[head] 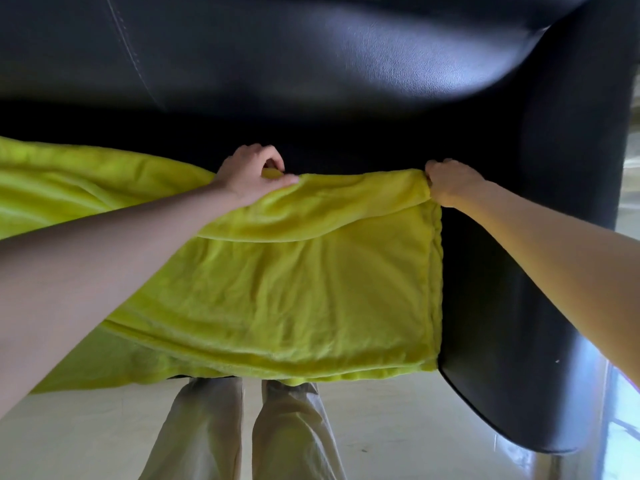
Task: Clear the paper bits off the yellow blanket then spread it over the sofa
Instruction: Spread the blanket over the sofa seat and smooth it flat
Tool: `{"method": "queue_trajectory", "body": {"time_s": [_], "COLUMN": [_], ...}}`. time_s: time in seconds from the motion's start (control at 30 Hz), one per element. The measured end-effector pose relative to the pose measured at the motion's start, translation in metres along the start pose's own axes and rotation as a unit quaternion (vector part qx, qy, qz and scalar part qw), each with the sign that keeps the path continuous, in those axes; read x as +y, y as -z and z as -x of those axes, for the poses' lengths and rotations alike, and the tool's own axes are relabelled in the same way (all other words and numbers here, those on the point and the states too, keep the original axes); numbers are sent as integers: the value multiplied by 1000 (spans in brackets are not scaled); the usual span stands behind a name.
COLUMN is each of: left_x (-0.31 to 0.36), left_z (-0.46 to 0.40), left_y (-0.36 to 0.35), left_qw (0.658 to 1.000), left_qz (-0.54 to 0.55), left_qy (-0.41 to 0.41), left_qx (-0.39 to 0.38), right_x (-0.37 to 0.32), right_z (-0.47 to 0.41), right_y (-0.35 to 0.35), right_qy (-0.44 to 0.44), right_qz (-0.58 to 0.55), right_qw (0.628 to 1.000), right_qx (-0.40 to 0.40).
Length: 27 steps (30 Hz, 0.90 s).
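Your left hand (250,174) and right hand (446,181) (both pinching its far edge) on the yellow blanket (294,289) across the black sofa (346,64).

blanket (294,289): soft matt fleece | sofa (381,64): glossy grained leather | floor (398,427): polished

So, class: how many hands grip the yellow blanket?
2: the left hand grips the yellow blanket mid-edge; the right hand pinches its corner.

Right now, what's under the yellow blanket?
The yellow blanket covers the black sofa seat, gripped by left hand and right hand. Anything beneath stays hidden.
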State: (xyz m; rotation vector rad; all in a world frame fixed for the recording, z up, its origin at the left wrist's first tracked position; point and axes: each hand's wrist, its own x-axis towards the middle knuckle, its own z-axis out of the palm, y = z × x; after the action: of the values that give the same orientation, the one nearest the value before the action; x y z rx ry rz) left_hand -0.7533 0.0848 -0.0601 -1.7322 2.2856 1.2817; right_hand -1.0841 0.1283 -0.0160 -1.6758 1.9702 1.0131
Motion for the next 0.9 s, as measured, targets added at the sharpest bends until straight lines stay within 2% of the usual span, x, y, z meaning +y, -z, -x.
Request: {"method": "queue_trajectory", "body": {"time_s": [0.13,0.27,0.33,0.43,0.53,0.57,0.6,0.67,0.73,0.77,0.83,0.9], "left_x": [3,7,8,13,19,21,23,24,25,25,23,21], "left_z": [3,-1,-5,-9,-12,-12,-12,-12,-14,-15,-15,-9], "left_y": [2,5,4,2,-4,-7,-9,-13,-15,-15,-15,-13], "left_qw": [987,968,972,990,985,982,980,975,975,977,987,999], "left_qz": [-64,-123,-115,-91,-127,-129,-127,-113,-70,-39,7,8], "left_qy": [-144,-210,-196,-101,-11,15,38,78,116,128,112,29], "left_qx": [-27,-66,-57,46,120,134,148,173,178,166,111,31], "right_x": [2,7,8,8,1,-2,-5,-11,-18,-21,-26,-26], "right_z": [-2,-4,-4,-5,-6,-5,-5,-5,-7,-8,-10,-13], "right_y": [0,8,14,17,13,13,13,15,16,16,18,18], "right_qy": [-13,-18,-28,-55,-93,-131,-178,-263,-292,-286,-266,-256], "right_qz": [-32,17,22,-3,-105,-183,-279,-462,-576,-607,-634,-657], "right_qw": [999,998,995,991,982,964,931,829,736,710,687,669], "right_qx": [9,51,90,120,129,140,152,174,201,216,236,236]}}
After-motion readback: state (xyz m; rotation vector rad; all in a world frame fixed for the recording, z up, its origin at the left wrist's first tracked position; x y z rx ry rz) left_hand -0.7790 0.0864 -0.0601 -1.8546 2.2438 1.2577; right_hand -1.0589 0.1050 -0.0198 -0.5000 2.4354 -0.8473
